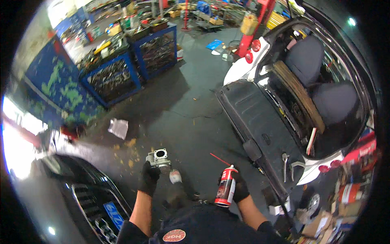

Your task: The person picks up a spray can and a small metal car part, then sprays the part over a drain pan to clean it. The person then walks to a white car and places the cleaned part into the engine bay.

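My left hand (150, 178), in a black glove, is closed around a silver metal throttle body (163, 161). Its square flange and dark round bore face up. My right hand (241, 185), gloved in black too, grips a red and black aerosol spray can (224, 188) with a white label panel. From the can's nozzle a thin red straw (219, 157) points up and to the left, toward the throttle body but well apart from it. The fingers behind the can are partly hidden.
A black car (61, 183) stands at lower left. On the right, a white car has its black tailgate (260, 130) lowered, with a wrench (284, 166) on it. Blue-framed racks (140, 83) full of parts stand at back left. A pale sheet (118, 128) lies on the floor.
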Demonstrator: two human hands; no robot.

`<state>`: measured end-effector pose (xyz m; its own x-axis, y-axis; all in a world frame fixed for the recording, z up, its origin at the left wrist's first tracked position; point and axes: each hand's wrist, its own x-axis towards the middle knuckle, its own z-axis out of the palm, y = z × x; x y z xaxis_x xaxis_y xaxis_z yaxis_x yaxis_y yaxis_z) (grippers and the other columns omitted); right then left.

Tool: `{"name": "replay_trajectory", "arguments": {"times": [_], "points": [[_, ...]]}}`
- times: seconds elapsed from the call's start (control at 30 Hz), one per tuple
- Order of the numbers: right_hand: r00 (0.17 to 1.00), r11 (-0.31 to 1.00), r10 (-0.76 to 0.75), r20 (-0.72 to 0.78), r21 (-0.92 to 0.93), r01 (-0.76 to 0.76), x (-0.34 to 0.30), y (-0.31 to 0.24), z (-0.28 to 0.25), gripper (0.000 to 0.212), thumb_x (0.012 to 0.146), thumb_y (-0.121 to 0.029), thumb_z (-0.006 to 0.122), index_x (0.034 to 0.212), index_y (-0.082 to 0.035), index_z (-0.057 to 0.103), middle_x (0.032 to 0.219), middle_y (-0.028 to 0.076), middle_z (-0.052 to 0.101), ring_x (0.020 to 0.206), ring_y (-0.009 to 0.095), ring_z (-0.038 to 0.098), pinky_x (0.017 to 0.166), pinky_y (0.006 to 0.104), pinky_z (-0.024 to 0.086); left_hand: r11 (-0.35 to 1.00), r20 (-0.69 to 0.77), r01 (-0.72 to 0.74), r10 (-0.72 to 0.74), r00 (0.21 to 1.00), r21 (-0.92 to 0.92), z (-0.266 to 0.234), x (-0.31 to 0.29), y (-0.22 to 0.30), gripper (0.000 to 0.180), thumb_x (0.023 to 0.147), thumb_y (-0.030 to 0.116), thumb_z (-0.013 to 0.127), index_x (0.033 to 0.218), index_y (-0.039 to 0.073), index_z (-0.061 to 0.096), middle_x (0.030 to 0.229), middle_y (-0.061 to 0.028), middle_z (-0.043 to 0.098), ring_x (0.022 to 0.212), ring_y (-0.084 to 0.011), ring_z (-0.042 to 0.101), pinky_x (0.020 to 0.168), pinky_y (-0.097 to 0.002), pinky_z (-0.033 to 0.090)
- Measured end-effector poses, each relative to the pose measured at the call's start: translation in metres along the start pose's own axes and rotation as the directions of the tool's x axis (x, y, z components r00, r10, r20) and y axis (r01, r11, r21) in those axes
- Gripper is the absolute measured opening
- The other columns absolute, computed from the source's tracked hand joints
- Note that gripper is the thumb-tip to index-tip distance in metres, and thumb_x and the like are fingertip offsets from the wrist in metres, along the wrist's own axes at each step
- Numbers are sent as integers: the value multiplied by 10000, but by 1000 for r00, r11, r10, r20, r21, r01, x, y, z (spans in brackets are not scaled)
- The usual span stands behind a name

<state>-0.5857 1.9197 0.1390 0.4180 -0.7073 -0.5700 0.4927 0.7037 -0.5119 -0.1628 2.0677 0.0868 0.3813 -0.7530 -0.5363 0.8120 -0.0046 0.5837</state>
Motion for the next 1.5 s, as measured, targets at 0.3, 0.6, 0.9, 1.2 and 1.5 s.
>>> {"name": "replay_trajectory", "arguments": {"times": [0.3, 0.6, 0.9, 1.2, 1.5], "points": [[969, 975, -223, 104, 43, 220, 203, -76, 172, 484, 1019, -302, 772, 1438, -171, 567, 1136, 143, 717, 995, 363, 767, 886, 568, 675, 932, 80, -243, 229, 970, 268, 141, 227, 186, 400, 1090, 501, 697, 1325, 180, 744, 1035, 40, 733, 827, -103, 651, 678, -276, 506], [834, 679, -545, 79, -542, 495, 509, -220, 305, 780, 909, -167, 866, 1584, -28, 502, 1352, 130, 670, 1226, 254, 663, 1062, 429, 574, 872, -107, -246, 318, 942, 423, 263, 496, 308, 443, 1089, 527, 696, 1139, 94, 780, 905, -25, 739, 758, -145, 649, 665, -318, 467], [708, 533, -681, 189, -534, 656, 789, -426, 456, 730, 889, 17, 799, 1549, -81, 504, 1234, 88, 681, 1066, 222, 711, 929, 431, 637, 822, -134, -216, 332, 934, 527, 427, 777, 418, 434, 1054, 477, 758, 1218, 75, 746, 1000, -45, 789, 788, -154, 710, 664, -323, 514], [885, 890, -455, -98, -22, 455, 1057, -586, 528, 467, 963, -308, 835, 1326, -194, 564, 994, 30, 650, 864, 268, 730, 768, 463, 660, 805, -50, -131, 195, 980, 579, 642, 1108, 491, 482, 1036, 432, 782, 1215, -15, 780, 1078, -98, 803, 884, -173, 750, 739, -360, 572], [973, 976, -218, -74, -12, 218, 1296, -717, 618, 651, 968, -68, 754, 1558, -115, 483, 1111, 138, 691, 935, 335, 755, 822, 524, 675, 548, 71, -268, 354, 933, 792, 821, 1372, 573, 567, 997, 364, 858, 1336, -75, 739, 1092, -145, 814, 904, -189, 787, 730, -336, 611]]}}
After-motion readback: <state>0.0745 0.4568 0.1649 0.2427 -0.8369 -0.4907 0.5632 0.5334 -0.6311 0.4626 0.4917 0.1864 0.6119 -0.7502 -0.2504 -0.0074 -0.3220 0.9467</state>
